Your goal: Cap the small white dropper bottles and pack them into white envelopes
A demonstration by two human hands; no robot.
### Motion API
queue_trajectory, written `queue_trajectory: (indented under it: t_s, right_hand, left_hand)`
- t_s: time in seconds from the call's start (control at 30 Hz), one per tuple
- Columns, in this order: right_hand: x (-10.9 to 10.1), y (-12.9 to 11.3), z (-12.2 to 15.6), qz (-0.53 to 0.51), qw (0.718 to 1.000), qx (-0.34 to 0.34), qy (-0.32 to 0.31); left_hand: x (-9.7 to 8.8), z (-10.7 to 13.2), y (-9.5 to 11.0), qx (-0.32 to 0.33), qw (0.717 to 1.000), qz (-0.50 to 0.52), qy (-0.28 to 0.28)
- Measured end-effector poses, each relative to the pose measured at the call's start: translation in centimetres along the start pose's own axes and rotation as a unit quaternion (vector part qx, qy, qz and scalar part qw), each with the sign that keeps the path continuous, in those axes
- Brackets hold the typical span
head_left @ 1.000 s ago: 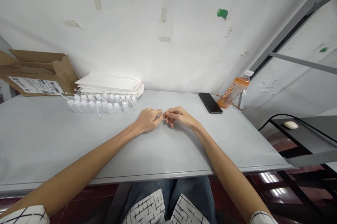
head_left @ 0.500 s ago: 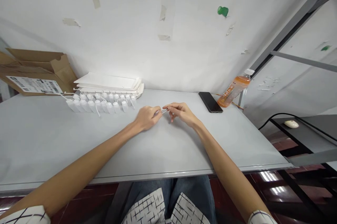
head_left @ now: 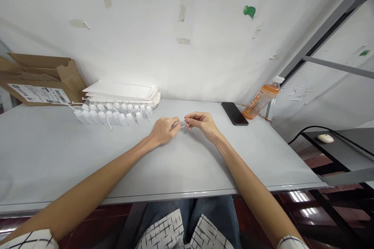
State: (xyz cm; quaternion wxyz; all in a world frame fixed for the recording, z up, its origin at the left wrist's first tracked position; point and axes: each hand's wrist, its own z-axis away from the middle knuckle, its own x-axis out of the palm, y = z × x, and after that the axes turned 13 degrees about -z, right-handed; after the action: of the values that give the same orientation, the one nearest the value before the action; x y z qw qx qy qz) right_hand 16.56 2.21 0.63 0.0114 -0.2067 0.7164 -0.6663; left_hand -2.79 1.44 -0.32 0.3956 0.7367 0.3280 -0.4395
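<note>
Above the middle of the table my left hand (head_left: 165,130) is closed round a small whitish thing, mostly hidden by the fingers. A thin white strip (head_left: 183,125) curves out of it toward my right hand (head_left: 203,125). Thumb and fingertips of the right hand are pinched together at the strip's other end, a short gap from the left hand. To the left, small white bottle-like pieces (head_left: 95,117) stand in rows, several with thin white strips sticking out of their tops.
Behind the rows lies a stack of white sheets (head_left: 119,88), beside an opened cardboard box (head_left: 43,81). At the right are a black phone (head_left: 234,113) and a bottle of orange drink (head_left: 260,101). A pale computer mouse (head_left: 325,138) rests on a dark surface farther right.
My right hand has shifted slightly right, away from the left, and its fingers have drawn closer together. The white strip now shows as a curve between the hands. My left hand has barely moved.
</note>
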Motion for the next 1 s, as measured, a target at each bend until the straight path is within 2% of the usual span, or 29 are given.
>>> queue_trajectory:
  t_s: [0.27,1.0]
  right_hand:
    - [0.2,0.2,0.1,0.038,0.999,0.004,-0.036]
    - [0.7,1.1,0.2,-0.019,0.998,0.016,-0.051]
  left_hand:
    - [0.0,0.0,0.1,-0.005,1.0,0.001,-0.009]
    - [0.5,0.0,0.0,-0.024,0.998,0.056,-0.014]
